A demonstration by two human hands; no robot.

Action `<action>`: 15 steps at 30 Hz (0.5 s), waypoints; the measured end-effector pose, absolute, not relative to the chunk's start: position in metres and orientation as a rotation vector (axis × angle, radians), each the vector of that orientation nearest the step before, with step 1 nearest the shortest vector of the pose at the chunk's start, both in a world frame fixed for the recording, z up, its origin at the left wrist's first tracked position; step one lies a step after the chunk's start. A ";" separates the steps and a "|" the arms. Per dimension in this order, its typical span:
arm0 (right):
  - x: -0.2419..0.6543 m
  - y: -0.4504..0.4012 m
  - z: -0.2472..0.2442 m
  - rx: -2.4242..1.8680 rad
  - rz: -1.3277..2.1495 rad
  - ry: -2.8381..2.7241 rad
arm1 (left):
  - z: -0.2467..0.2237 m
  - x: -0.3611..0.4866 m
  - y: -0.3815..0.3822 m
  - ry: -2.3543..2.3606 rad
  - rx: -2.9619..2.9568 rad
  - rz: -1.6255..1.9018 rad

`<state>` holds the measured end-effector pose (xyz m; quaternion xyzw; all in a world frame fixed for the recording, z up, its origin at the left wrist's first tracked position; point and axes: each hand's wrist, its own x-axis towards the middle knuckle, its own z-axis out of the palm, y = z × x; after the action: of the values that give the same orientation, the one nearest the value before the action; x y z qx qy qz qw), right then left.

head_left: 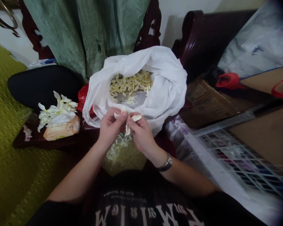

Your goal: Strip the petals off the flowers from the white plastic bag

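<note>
The left hand (pixel 110 127) and the right hand (pixel 141 133) are working close together near the middle of the view, and the fingers (pixel 122 115) of both are closed, gripping a pale flower (pixel 132 118) between their tips. The flower is lying across the small gap between the hands, with its long axis running almost from 9 to 3 o'clock. Most of it is sitting nearer the right hand, and a narrow petal (pixel 127 129) is hanging down below the right fingers.

At 12 o'clock from the hands, a white plastic bag (pixel 166 83) is standing open on the dark wooden bench (pixel 21 143), and its edge is almost touching the right hand. Many cream-coloured petals (pixel 130 83) are lying inside it, gathered toward the far side. At 9 o'clock, a small bunch of white flowers (pixel 58 111) is resting on a tan packet (pixel 63 130). A red plastic bag (pixel 83 97) is showing behind the white bag on its left side. At 6 o'clock, just under the hands, a heap of whitish scraps (pixel 118 147) is lying on the person's lap or on a pale sheet; I cannot tell which.
</note>
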<state>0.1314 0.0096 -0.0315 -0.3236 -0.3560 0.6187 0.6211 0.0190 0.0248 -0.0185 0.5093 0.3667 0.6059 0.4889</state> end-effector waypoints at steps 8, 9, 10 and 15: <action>0.131 0.010 -0.035 -0.773 1.378 -0.847 | -0.014 0.013 0.028 0.973 1.509 1.474; 0.131 0.010 -0.037 -0.779 1.378 -0.847 | -0.014 0.012 0.028 0.984 1.529 1.491; 0.131 0.010 -0.038 -0.785 1.376 -0.849 | -0.014 0.012 0.027 0.995 1.553 1.502; 0.131 0.008 -0.040 -0.776 1.393 -0.863 | -0.015 0.010 0.026 1.056 1.760 1.518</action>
<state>0.1311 0.0085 -0.0396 -0.3368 -0.3747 0.6050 0.6165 0.0096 0.0257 -0.0150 0.6596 0.3959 0.5691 0.2903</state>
